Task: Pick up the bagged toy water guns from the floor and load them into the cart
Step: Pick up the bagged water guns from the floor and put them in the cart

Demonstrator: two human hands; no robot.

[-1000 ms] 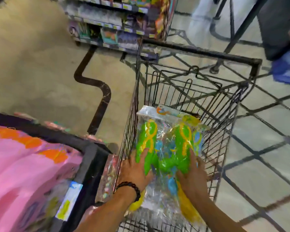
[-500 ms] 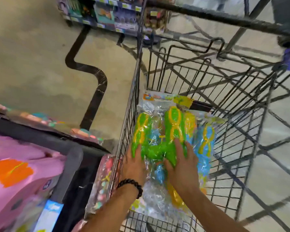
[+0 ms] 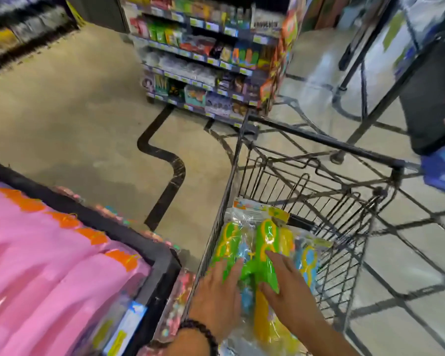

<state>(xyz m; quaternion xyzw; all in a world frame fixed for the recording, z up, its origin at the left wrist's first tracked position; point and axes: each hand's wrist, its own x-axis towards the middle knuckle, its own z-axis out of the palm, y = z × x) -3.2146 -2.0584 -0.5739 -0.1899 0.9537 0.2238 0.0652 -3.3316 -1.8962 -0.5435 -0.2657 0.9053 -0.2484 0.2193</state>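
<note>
Clear plastic bags of green, yellow and blue toy water guns point(image 3: 261, 242) lie stacked inside the black wire cart point(image 3: 319, 140). My left hand point(image 3: 217, 296), a dark bead bracelet on its wrist, rests flat on the near left part of the top bag. My right hand point(image 3: 289, 291) lies on the green gun beside it, fingers stretched forward. Both hands press on the bags without curling around them. The lower bags are partly hidden under my arms.
A black bin point(image 3: 162, 263) holding pink packages point(image 3: 49, 265) stands to the left of the cart. More bagged toys point(image 3: 175, 299) are wedged between bin and cart. A stocked shelf unit point(image 3: 206, 60) stands ahead. A dark stand point(image 3: 427, 80) rises at the right.
The view has tilted up, showing more shelf and floor. Both hands have stayed on top of the bagged water guns inside the cart, their fingers now straighter.
</note>
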